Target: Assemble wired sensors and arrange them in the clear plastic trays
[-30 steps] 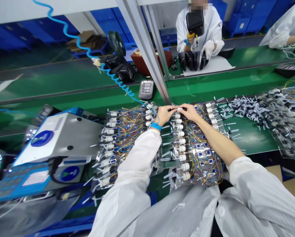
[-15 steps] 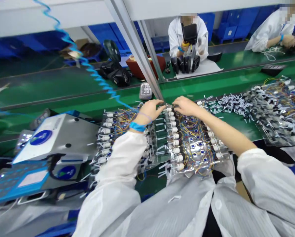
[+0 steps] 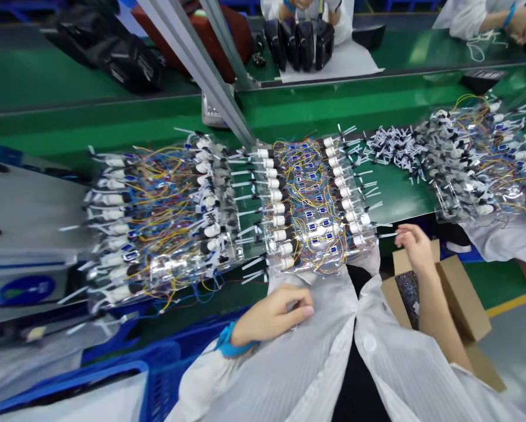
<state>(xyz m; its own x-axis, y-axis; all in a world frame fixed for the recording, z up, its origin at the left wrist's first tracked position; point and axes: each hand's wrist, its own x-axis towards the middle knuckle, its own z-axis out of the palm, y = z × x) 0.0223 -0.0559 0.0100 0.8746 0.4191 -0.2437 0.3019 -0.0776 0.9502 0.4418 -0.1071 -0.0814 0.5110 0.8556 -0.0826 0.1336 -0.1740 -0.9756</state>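
Observation:
A plastic-backed row of wired parts (image 3: 311,199) with white cylinders at both sides lies on the green bench at the centre, its near edge by my coat. My left hand (image 3: 274,313) hovers below that row, in front of my coat, fingers curled loosely with a gap to the thumb and nothing between them. Off the row's lower right corner, my right hand (image 3: 416,243) is raised with fingers bent and apart, near a white strip's end; it holds nothing visible. Another stack of wired parts (image 3: 161,217) lies to the left.
Small white-and-black pieces (image 3: 394,149) are heaped right of the centre row, beside more wired parts (image 3: 491,158). An open cardboard box (image 3: 462,299) stands below my right hand. A metal post (image 3: 196,64) rises behind the bench. A blue crate (image 3: 146,375) is lower left. Co-workers' hands show across the bench.
Both hands have left the far end of the centre row: my left came back toward my body, my right moved right and nearer. The view has tilted down.

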